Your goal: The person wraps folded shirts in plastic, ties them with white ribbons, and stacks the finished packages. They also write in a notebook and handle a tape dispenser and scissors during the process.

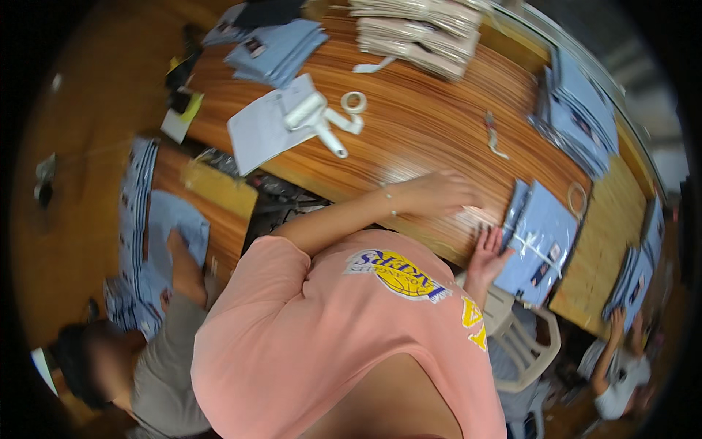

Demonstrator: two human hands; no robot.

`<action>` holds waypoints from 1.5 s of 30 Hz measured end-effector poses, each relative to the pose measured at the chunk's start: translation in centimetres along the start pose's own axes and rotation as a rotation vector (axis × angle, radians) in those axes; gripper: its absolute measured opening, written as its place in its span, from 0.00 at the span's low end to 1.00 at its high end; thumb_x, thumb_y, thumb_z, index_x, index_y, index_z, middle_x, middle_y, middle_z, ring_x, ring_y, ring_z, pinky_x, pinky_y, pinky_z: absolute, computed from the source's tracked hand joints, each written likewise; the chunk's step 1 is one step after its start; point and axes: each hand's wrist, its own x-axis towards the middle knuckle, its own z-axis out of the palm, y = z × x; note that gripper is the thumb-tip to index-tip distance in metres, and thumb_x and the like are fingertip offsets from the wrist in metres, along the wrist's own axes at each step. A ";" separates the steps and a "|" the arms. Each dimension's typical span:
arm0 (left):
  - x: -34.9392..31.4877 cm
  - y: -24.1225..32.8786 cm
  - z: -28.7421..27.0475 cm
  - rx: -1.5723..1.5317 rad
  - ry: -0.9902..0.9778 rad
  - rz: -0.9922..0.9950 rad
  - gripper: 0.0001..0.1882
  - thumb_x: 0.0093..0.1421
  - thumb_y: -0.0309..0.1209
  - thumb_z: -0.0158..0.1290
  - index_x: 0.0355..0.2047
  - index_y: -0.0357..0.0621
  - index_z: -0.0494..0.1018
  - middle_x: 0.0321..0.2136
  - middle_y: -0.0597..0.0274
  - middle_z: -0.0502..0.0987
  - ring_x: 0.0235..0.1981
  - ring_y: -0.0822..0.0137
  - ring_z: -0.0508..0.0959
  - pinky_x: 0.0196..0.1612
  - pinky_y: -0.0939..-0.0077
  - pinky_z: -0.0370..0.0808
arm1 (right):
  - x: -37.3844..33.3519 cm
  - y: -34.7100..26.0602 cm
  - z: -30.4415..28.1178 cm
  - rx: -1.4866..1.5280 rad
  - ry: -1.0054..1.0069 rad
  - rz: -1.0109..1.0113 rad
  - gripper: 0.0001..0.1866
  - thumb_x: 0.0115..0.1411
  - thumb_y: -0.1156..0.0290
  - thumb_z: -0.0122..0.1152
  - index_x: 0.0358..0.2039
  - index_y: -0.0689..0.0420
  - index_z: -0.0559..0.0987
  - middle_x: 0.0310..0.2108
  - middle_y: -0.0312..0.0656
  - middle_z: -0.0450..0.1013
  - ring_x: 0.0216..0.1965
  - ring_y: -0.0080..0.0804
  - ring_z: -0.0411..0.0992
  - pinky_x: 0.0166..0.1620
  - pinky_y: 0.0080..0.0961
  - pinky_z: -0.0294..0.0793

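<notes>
Over the wooden table, my left hand [447, 192] reaches to the right with fingers extended and apart, somewhat blurred, and no object shows in it. At the table's near right part, my right hand [488, 256] is open, palm partly turned up and fingers spread. It is right beside a bundle of folded light-blue garments [540, 241] in clear plastic. White string is tied across this bundle, and the right fingertips are close to its left edge; whether they touch it I cannot tell.
On the table [424, 124] are a lint roller [311, 117] on white paper [256, 135], a tape roll [354, 102], a small cutter-like tool [491, 132], beige packs [417, 33] and blue garments [281, 51]. A plastic chair [523, 344] stands right. Co-workers [172, 366] [621, 373] handle garments on both sides.
</notes>
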 end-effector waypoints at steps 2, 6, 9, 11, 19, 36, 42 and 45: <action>-6.2 -3.3 -2.6 0.027 0.059 -0.232 0.14 0.56 0.33 0.50 0.43 0.46 0.73 0.42 0.60 0.75 0.45 0.60 0.72 0.51 0.62 0.66 | -3.3 -0.1 3.1 -0.083 0.049 0.136 0.27 0.65 0.51 0.39 0.54 0.59 0.61 0.51 0.48 0.63 0.54 0.37 0.63 0.56 0.37 0.65; -18.8 -9.1 -9.7 0.003 0.697 -0.775 0.11 0.55 0.21 0.48 0.39 0.38 0.73 0.39 0.53 0.75 0.43 0.57 0.74 0.48 0.69 0.69 | -6.8 2.6 7.1 -0.493 -0.538 0.391 0.22 0.65 0.57 0.45 0.52 0.57 0.63 0.42 0.46 0.69 0.42 0.33 0.70 0.46 0.31 0.71; -28.0 -13.8 -12.2 0.154 0.963 -0.968 0.10 0.55 0.21 0.47 0.37 0.39 0.74 0.37 0.53 0.76 0.42 0.56 0.74 0.47 0.68 0.69 | -7.3 9.9 13.8 -1.100 -0.765 0.245 0.14 0.62 0.65 0.50 0.45 0.59 0.70 0.35 0.40 0.72 0.34 0.25 0.70 0.40 0.21 0.69; -30.1 -15.7 -13.2 0.194 0.957 -1.003 0.09 0.55 0.21 0.47 0.36 0.39 0.74 0.36 0.53 0.76 0.41 0.55 0.74 0.46 0.67 0.70 | -4.6 17.4 15.3 -1.238 -1.151 0.046 0.14 0.59 0.70 0.56 0.43 0.63 0.71 0.31 0.37 0.70 0.33 0.22 0.67 0.38 0.20 0.68; -29.4 -19.9 -13.7 0.033 0.748 -0.982 0.06 0.55 0.24 0.49 0.33 0.39 0.73 0.31 0.52 0.76 0.37 0.54 0.74 0.41 0.66 0.71 | -4.1 31.4 20.0 -1.621 -1.364 -0.795 0.23 0.50 0.75 0.55 0.49 0.58 0.68 0.39 0.55 0.68 0.42 0.52 0.66 0.46 0.42 0.67; -25.7 -17.1 -14.9 -0.480 0.589 -0.758 0.15 0.52 0.23 0.55 0.37 0.41 0.61 0.31 0.57 0.73 0.30 0.64 0.76 0.35 0.73 0.73 | -3.9 36.0 27.1 -1.455 -0.958 0.263 0.21 0.62 0.53 0.49 0.28 0.60 0.74 0.12 0.30 0.61 0.13 0.17 0.55 0.17 0.19 0.52; -29.2 -19.6 -12.4 0.244 0.599 -0.822 0.21 0.54 0.32 0.55 0.47 0.43 0.66 0.48 0.54 0.67 0.53 0.56 0.65 0.55 0.61 0.61 | -2.0 33.1 29.2 -1.358 -0.833 0.097 0.26 0.65 0.54 0.37 0.31 0.62 0.79 0.11 0.33 0.64 0.13 0.17 0.59 0.18 0.14 0.56; -28.6 -19.8 -10.9 0.301 0.375 -0.839 0.30 0.52 0.44 0.55 0.54 0.49 0.63 0.57 0.54 0.57 0.60 0.50 0.54 0.59 0.45 0.50 | -0.6 33.3 29.8 -1.068 -0.845 0.043 0.14 0.64 0.63 0.46 0.33 0.61 0.75 0.21 0.36 0.70 0.19 0.18 0.64 0.23 0.14 0.64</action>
